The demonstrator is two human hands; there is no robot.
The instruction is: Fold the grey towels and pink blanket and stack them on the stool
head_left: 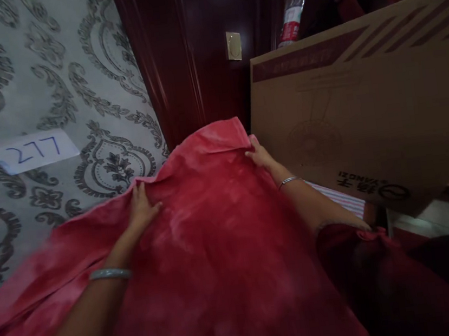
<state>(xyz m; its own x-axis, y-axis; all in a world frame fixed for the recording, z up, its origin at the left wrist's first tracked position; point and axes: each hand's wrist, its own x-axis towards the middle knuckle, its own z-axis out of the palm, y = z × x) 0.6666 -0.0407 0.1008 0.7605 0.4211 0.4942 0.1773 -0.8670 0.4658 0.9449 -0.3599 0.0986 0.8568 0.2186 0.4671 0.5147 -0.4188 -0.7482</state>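
A red plush blanket (pixel 214 218) fills the middle of the head view, its far edge reaching toward the wall and a dark red wooden panel. My left hand (pixel 142 208) lies on the blanket near its far left edge, fingers stretched forward and thumb spread to the side. At the far right corner, my right hand (pixel 262 157) is closed on the blanket's edge, beside a folded-over strip. A pale bangle (pixel 110 273) circles my left wrist and a thin silver bracelet (pixel 289 181) my right.
A large cardboard box (pixel 323 107) stands close at the right. On it are a plastic bottle (pixel 292 15) with a red label and other items. Patterned wallpaper (pixel 116 148) carries a paper marked 277 (pixel 38 151). Striped cloth (pixel 338 197) shows under the box.
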